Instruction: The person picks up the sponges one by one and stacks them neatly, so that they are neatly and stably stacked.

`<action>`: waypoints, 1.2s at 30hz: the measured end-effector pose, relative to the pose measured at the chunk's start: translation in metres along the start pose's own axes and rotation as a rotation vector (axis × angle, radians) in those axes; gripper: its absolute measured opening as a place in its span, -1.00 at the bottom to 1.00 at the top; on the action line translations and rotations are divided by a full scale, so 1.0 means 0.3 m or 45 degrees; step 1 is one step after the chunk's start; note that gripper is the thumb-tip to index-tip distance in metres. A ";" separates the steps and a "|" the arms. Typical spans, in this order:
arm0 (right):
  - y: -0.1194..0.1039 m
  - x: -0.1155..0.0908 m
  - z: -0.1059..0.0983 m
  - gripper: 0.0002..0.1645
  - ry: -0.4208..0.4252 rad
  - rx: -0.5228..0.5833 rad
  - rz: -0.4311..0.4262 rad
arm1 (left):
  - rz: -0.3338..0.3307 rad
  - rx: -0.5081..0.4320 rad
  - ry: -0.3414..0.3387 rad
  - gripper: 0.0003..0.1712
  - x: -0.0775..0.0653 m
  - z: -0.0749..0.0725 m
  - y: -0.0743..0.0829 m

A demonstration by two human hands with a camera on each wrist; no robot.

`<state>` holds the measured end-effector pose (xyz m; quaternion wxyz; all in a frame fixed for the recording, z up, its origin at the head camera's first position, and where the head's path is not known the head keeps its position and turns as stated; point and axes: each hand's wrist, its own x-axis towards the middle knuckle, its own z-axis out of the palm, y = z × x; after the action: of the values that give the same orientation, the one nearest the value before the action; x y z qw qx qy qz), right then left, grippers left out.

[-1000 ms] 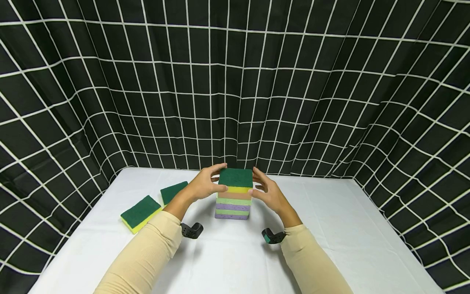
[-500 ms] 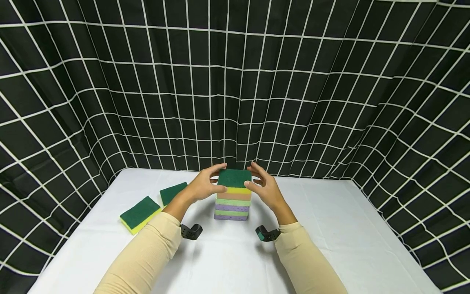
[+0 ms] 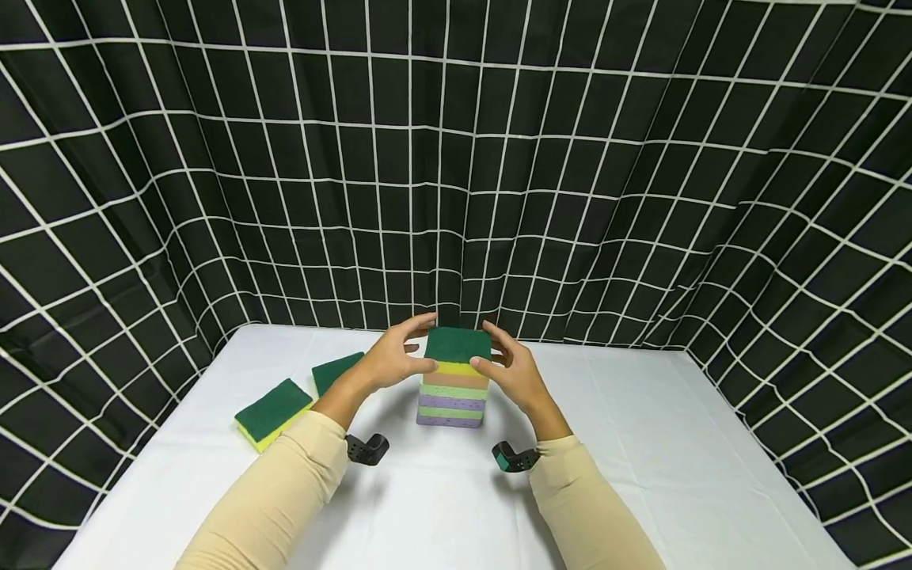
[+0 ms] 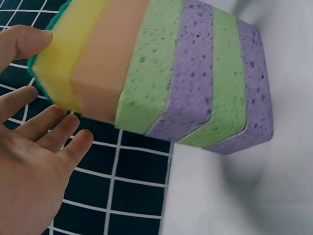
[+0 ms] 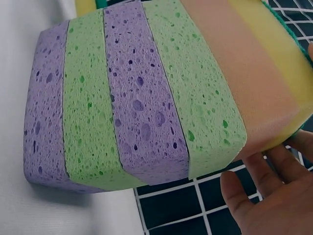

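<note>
A stack of sponges [image 3: 454, 393] stands on the table in the head view, with purple and green layers below a peach one. On top lies a yellow sponge with a green scouring face [image 3: 457, 345]. My left hand [image 3: 388, 358] is at its left side, fingers extended; in the left wrist view the thumb overlaps the yellow foam [image 4: 63, 63]. On the other side my right hand [image 3: 518, 374] has its thumb in front of the top sponge's near right corner, its fingers reaching along the right side. Whether either hand touches the stack I cannot tell.
Two more green-and-yellow sponges lie on the left of the white table [image 3: 684, 443]: a nearer one [image 3: 274, 413] and a farther one [image 3: 333, 370], partly behind my left forearm. A black cloth with a white grid [image 3: 456, 158] hangs around the back and sides.
My right hand has shifted left, bringing its thumb from the top sponge's right edge to its front. The left hand has moved very slightly left. The stack looks unchanged.
</note>
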<state>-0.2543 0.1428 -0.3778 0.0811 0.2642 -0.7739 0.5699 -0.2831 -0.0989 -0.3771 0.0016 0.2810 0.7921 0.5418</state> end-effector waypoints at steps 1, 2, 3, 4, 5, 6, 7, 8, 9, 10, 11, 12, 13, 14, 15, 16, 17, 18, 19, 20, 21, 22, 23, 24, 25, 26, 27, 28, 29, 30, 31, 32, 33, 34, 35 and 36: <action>0.001 0.000 -0.001 -0.22 0.001 -0.006 0.007 | 0.008 0.016 0.015 -0.09 -0.004 -0.008 0.005; 0.002 0.001 -0.001 -0.22 0.002 -0.010 0.014 | 0.018 0.034 0.030 -0.09 -0.008 -0.016 0.012; 0.003 0.001 -0.001 -0.21 0.002 -0.014 0.021 | 0.033 0.047 0.047 -0.10 -0.013 -0.026 0.020; 0.006 0.002 -0.002 -0.21 0.003 -0.020 0.024 | 0.044 0.062 0.066 -0.11 -0.019 -0.037 0.029; 0.020 0.005 -0.002 -0.20 0.003 -0.015 0.029 | 0.056 0.072 0.085 -0.12 -0.027 -0.048 0.039; 0.035 0.008 -0.003 -0.20 0.003 -0.011 0.034 | 0.071 0.084 0.103 -0.12 -0.034 -0.059 0.051; 0.051 0.010 -0.004 -0.19 0.003 -0.008 0.035 | 0.090 0.100 0.124 -0.13 -0.041 -0.070 0.062; 0.065 0.012 -0.004 -0.18 0.004 -0.008 0.039 | 0.111 0.110 0.145 -0.13 -0.047 -0.080 0.074; 0.081 0.015 -0.005 -0.18 0.006 -0.010 0.043 | 0.127 0.121 0.166 -0.13 -0.054 -0.091 0.086; 0.098 0.017 -0.007 -0.18 0.009 -0.010 0.043 | 0.146 0.126 0.186 -0.14 -0.061 -0.101 0.098; 0.113 0.020 -0.008 -0.17 0.012 -0.007 0.045 | 0.166 0.137 0.207 -0.13 -0.067 -0.111 0.111; 0.119 0.020 -0.008 -0.17 0.016 -0.010 0.045 | 0.184 0.157 0.229 -0.13 -0.073 -0.122 0.124; 0.123 0.021 -0.009 -0.17 0.017 -0.013 0.041 | 0.201 0.175 0.251 -0.13 -0.080 -0.132 0.135; 0.125 0.020 -0.009 -0.16 0.020 -0.015 0.038 | 0.212 0.190 0.272 -0.13 -0.088 -0.144 0.148; 0.126 0.021 -0.009 -0.16 0.021 -0.016 0.033 | 0.221 0.203 0.291 -0.13 -0.097 -0.155 0.159; 0.127 0.020 -0.009 -0.16 0.022 -0.016 0.027 | 0.234 0.213 0.310 -0.13 -0.107 -0.167 0.169; 0.126 0.020 -0.008 -0.15 0.023 -0.016 0.023 | 0.242 0.228 0.330 -0.13 -0.117 -0.179 0.179; 0.125 0.020 -0.007 -0.15 0.024 -0.018 0.022 | 0.251 0.240 0.351 -0.13 -0.129 -0.192 0.187; 0.124 0.020 -0.006 -0.14 0.022 -0.019 0.016 | 0.257 0.248 0.372 -0.13 -0.141 -0.205 0.194; 0.123 0.020 -0.004 -0.14 0.024 -0.020 0.015 | 0.264 0.256 0.393 -0.13 -0.153 -0.218 0.200; 0.123 0.021 -0.002 -0.13 0.023 -0.020 0.013 | 0.273 0.266 0.415 -0.13 -0.166 -0.231 0.205; 0.122 0.020 -0.002 -0.13 0.020 -0.024 0.006 | 0.286 0.276 0.437 -0.12 -0.177 -0.244 0.209; 0.121 0.019 -0.002 -0.12 0.021 -0.024 0.010 | 0.297 0.283 0.458 -0.12 -0.190 -0.256 0.213; 0.121 0.018 -0.002 -0.12 0.020 -0.021 0.012 | 0.305 0.291 0.481 -0.11 -0.204 -0.267 0.217; 0.121 0.019 -0.002 -0.12 0.016 -0.017 0.014 | 0.314 0.298 0.502 -0.10 -0.218 -0.280 0.219; 0.120 0.018 -0.001 -0.12 0.015 -0.017 0.023 | 0.320 0.306 0.526 -0.09 -0.233 -0.292 0.220; 0.119 0.018 0.000 -0.12 0.012 -0.015 0.030 | 0.322 0.313 0.552 -0.09 -0.249 -0.304 0.221; 0.119 0.018 0.000 -0.12 0.008 -0.015 0.036 | 0.320 0.318 0.577 -0.08 -0.266 -0.314 0.221; 0.119 0.018 -0.001 -0.12 0.007 -0.008 0.046 | 0.312 0.326 0.604 -0.08 -0.282 -0.325 0.218; 0.118 0.019 -0.001 -0.13 0.004 -0.009 0.047 | 0.302 0.334 0.635 -0.07 -0.298 -0.334 0.214; 0.118 0.019 -0.002 -0.13 0.000 -0.012 0.049 | 0.290 0.338 0.663 -0.06 -0.313 -0.344 0.207; 0.118 0.019 -0.003 -0.14 -0.001 -0.016 0.050 | 0.275 0.342 0.690 -0.06 -0.328 -0.352 0.200; 0.118 0.019 -0.004 -0.14 -0.003 -0.017 0.049 | 0.265 0.339 0.716 -0.05 -0.342 -0.360 0.191; 0.117 0.019 -0.005 -0.15 -0.004 -0.018 0.050 | 0.252 0.344 0.739 -0.05 -0.356 -0.367 0.180; 0.117 0.019 -0.006 -0.15 -0.005 -0.018 0.054 | 0.239 0.345 0.760 -0.04 -0.368 -0.373 0.168; 0.116 0.018 -0.007 -0.15 -0.007 -0.019 0.059 | 0.228 0.344 0.779 -0.04 -0.380 -0.378 0.158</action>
<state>-0.2767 0.1503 -0.4039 0.0677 0.2471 -0.7841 0.5653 -0.2009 -0.2349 -0.3240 -0.3207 0.1718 0.7926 0.4893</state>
